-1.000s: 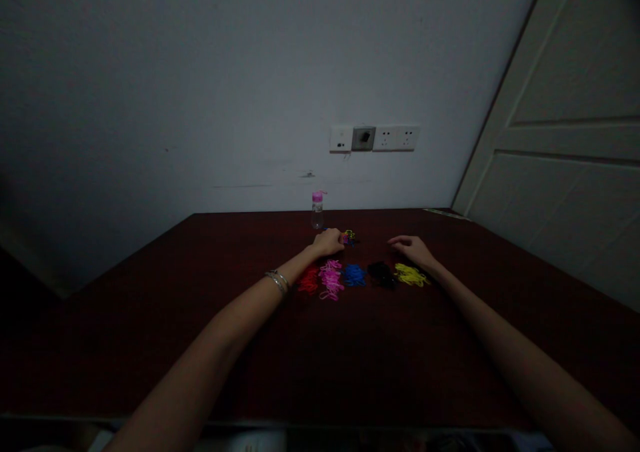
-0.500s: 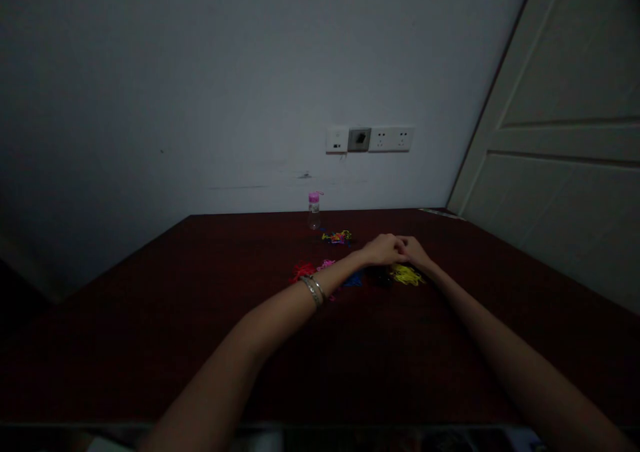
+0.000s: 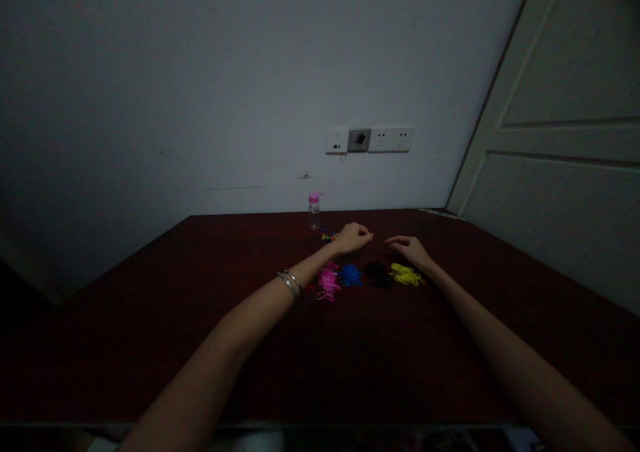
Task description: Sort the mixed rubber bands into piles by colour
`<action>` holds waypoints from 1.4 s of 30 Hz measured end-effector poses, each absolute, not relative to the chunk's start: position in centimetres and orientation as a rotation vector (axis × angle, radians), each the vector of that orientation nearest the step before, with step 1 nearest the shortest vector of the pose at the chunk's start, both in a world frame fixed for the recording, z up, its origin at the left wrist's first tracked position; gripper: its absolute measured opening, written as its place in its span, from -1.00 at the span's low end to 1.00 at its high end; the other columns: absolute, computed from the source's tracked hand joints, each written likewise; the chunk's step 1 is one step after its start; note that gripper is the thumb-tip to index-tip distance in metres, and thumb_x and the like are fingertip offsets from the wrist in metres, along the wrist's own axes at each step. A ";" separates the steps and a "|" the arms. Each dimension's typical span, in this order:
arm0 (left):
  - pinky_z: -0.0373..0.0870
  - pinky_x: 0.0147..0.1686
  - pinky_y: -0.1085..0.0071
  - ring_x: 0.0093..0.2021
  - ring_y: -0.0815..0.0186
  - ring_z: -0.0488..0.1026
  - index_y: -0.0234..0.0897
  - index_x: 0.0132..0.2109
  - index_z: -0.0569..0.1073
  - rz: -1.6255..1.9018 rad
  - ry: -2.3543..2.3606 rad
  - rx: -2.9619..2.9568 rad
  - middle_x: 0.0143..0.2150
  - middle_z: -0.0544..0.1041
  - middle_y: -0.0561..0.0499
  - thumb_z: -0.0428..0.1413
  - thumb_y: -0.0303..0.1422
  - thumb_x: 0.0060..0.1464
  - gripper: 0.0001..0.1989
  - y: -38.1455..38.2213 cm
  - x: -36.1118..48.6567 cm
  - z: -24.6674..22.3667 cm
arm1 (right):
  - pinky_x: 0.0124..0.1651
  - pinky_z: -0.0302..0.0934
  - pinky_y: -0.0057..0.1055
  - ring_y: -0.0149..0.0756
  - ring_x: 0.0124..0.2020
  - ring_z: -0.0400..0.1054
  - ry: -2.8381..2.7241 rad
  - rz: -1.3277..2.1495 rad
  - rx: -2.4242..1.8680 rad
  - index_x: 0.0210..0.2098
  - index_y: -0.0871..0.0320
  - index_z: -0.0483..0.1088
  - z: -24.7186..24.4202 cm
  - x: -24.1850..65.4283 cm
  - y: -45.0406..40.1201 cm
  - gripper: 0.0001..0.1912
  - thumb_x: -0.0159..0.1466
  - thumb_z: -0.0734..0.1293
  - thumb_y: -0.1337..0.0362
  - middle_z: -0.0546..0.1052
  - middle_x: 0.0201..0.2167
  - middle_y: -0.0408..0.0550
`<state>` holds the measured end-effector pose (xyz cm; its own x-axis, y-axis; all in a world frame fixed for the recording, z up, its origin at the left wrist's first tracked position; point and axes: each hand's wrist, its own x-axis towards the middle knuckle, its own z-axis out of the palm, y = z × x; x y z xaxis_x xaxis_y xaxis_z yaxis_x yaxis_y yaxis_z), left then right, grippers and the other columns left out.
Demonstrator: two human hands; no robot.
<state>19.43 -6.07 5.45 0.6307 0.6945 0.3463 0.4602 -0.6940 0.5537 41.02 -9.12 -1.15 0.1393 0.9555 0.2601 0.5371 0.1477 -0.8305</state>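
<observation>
My left hand (image 3: 354,237) is above the far middle of the table, its fingers curled together; what they hold, if anything, is too small to see. It partly covers a small mixed-colour heap of bands (image 3: 329,237). My right hand (image 3: 407,247) hovers just beyond the yellow bands (image 3: 406,275), fingers stretched towards the left with nothing visible in them. Between my forearms lie piles of thin rubber-band-like loops: pink (image 3: 328,282), blue (image 3: 351,275) and black (image 3: 379,274). A red pile (image 3: 309,291) is mostly hidden by my left forearm.
A clear bottle with a pink cap (image 3: 314,212) stands at the back of the dark red table (image 3: 370,359). Behind it is a pale wall with sockets (image 3: 391,139). On the right is a white panelled door (image 3: 565,199).
My left hand has moved left and away from my right hand, which it was touching. The blue, black and pink piles now show more; the mixed heap and red pile show less.
</observation>
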 end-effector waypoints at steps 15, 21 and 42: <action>0.14 -0.50 0.50 -0.58 0.41 0.26 -0.39 -0.45 0.53 1.250 1.468 1.733 -0.66 0.37 0.05 -0.06 -0.26 -0.01 -0.65 0.9 5.1 0.5 | -0.42 0.19 -0.46 -0.31 -0.47 0.36 -1.573 0.508 -1.570 -0.36 0.23 0.50 -0.9 40.9 -9.3 -0.73 0.01 0.25 0.26 0.53 -0.51 -0.04; 0.08 -0.55 0.50 -0.62 0.43 0.20 -0.39 -0.47 0.52 1.285 1.400 1.708 -0.71 0.30 0.08 -0.06 -0.19 -0.01 -0.61 1.0 5.1 -0.4 | -0.53 0.14 -0.52 -0.37 -0.50 0.33 -1.522 0.644 -1.612 -0.31 0.25 0.48 0.1 41.1 -9.1 -0.72 0.03 0.25 0.26 0.52 -0.48 -0.01; 0.11 -0.53 0.51 -0.62 0.44 0.20 -0.40 -0.45 0.52 1.224 1.419 1.772 -0.70 0.29 0.08 -0.10 -0.21 0.02 -0.60 0.1 5.0 0.0 | -0.24 0.20 -0.50 -0.31 -0.30 0.38 -2.087 0.238 -1.663 -0.35 0.14 0.49 0.6 33.7 -3.1 -0.81 0.03 0.29 0.39 0.53 -0.34 -0.04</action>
